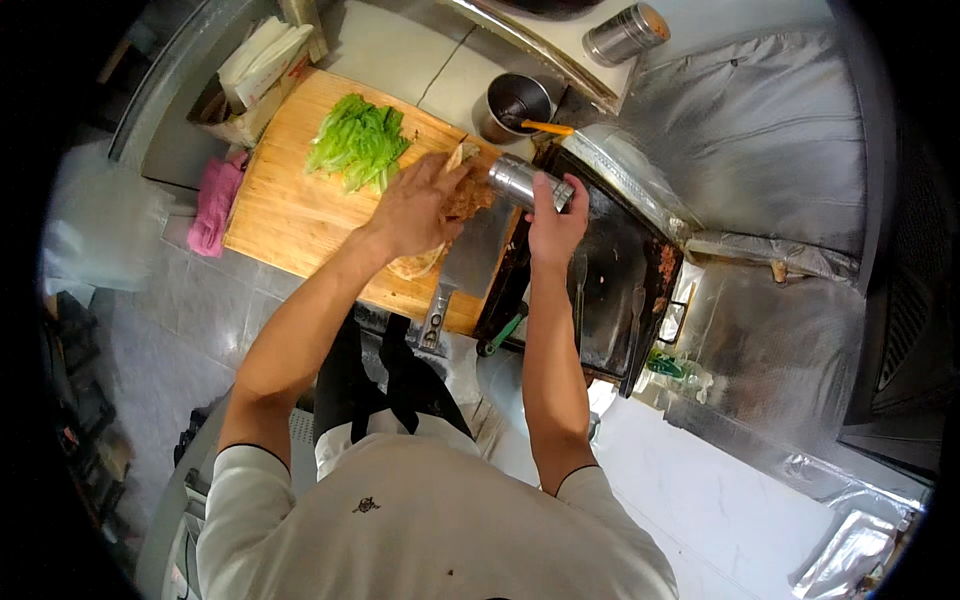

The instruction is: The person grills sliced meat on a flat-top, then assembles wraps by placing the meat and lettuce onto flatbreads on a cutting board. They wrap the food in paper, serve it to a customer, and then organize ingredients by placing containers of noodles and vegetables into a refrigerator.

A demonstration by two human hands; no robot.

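Note:
My right hand (556, 222) grips a metal shaker (520, 182), tilted with its end toward the board over a filled flatbread (418, 266). Browned meat (470, 196) shows in the bread. Across the bread lies my left hand (415, 208), fingers curved round it and partly hiding it. A wide-bladed cleaver (474, 248) rests flat on the wooden cutting board (275, 205), just right of the bread. Green lettuce leaves (358, 140) are piled beyond my left hand. What comes out of the shaker, if anything, is too small to tell.
Right of the board is a dark griddle (608, 270) with long-handled tools on it. A metal pot (517, 100) with an orange-handled utensil stands behind. Another shaker (626, 36) sits on the back shelf. A pink cloth (216, 205) and a box of paper bags (262, 65) flank the board's left.

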